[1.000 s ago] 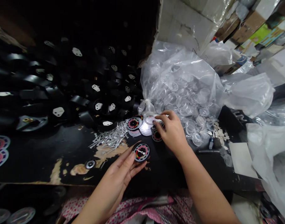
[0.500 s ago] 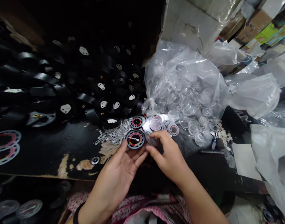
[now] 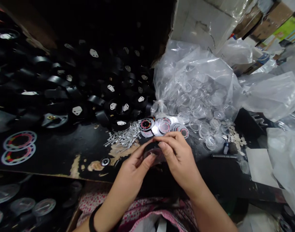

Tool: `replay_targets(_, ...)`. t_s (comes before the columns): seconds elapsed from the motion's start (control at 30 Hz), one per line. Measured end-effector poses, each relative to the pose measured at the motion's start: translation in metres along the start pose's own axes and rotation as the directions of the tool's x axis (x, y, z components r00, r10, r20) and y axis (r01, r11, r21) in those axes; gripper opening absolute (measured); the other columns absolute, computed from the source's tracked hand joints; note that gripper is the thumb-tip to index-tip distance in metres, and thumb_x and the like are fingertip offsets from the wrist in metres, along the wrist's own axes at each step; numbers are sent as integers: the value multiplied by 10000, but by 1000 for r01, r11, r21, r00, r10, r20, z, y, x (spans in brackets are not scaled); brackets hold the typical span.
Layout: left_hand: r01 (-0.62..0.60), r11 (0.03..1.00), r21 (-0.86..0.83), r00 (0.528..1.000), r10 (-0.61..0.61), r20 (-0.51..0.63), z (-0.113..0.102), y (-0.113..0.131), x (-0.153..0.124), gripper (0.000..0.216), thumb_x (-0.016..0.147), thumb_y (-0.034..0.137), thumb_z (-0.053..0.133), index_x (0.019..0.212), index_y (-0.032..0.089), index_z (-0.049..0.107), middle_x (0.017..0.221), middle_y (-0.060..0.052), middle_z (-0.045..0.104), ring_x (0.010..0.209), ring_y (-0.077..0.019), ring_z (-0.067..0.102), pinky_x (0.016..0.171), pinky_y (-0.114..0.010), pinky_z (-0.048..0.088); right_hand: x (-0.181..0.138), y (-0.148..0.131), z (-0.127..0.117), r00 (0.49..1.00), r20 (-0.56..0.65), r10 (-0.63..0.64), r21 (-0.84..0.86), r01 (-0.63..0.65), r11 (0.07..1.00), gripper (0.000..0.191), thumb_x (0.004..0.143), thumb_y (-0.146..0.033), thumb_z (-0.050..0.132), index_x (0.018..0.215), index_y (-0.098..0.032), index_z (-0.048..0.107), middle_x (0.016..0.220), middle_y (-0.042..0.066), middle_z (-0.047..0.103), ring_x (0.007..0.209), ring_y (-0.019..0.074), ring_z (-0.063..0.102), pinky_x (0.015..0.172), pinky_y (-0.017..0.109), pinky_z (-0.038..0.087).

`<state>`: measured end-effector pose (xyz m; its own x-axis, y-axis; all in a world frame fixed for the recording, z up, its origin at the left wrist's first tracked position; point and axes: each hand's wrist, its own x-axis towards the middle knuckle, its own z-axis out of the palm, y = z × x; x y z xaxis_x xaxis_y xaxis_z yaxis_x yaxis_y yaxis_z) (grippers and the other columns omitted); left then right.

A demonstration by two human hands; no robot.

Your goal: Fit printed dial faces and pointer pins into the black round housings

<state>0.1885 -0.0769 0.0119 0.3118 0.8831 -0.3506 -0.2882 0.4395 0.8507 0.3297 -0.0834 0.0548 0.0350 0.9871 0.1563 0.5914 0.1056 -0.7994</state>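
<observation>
A round black gauge (image 3: 151, 147) is held between both hands, tilted so that its dial is mostly hidden. My left hand (image 3: 131, 170) is closed around its left side, thumb pressing on the front. From the other side my right hand (image 3: 180, 158) grips it too, fingers over the top edge. What looks like a clear plastic cover (image 3: 159, 158) lies against the gauge's face; whether it is seated I cannot tell. Just beyond the hands are printed dial discs (image 3: 145, 124) and a heap of small grey pointers (image 3: 123, 137).
Clear covers spill from a plastic bag (image 3: 198, 67) at the back right. Black gauge housings (image 3: 77, 111) crowd the back left. Two larger dials (image 3: 19, 156) lie at the left. A screwdriver (image 3: 226, 147) and a white card (image 3: 262, 167) lie at the right.
The gauge has been tilted and drawn slightly right and nearer. My right hand has brought the clear cover onto it, and both hands now close around it. The view has shifted a little left.
</observation>
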Motion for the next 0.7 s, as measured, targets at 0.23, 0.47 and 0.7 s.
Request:
replay_targets(0.23,-128,961,245,992,121,46,4,4,-12,376,887,378,680,1251,284,688,1300,-19,721,1186,-215,679,990,-283,544,7,0,17,971,-192,-141,-164,110,980,382,1046,-258,315,709,-209,488,656,2,543,632,140,530,648,283,382)
replay_targets(0.47,-199,865,460,977,211,26,-18,-1,-16,368,884,356,659,1236,255,690,1210,-23,764,1105,-223,720,945,-299,571,7,-6,21,986,-37,-162,-239,148,960,401,1062,-285,318,703,-205,479,638,-21,531,599,124,480,652,285,325)
replay_targets(0.7,-267,753,601,962,243,123,-26,7,-24,351,895,342,654,1237,293,711,1207,-40,764,1078,-263,728,954,-330,556,1,-12,23,992,23,-123,-262,124,957,464,1069,-358,302,632,-218,377,579,-39,456,523,116,355,651,312,275)
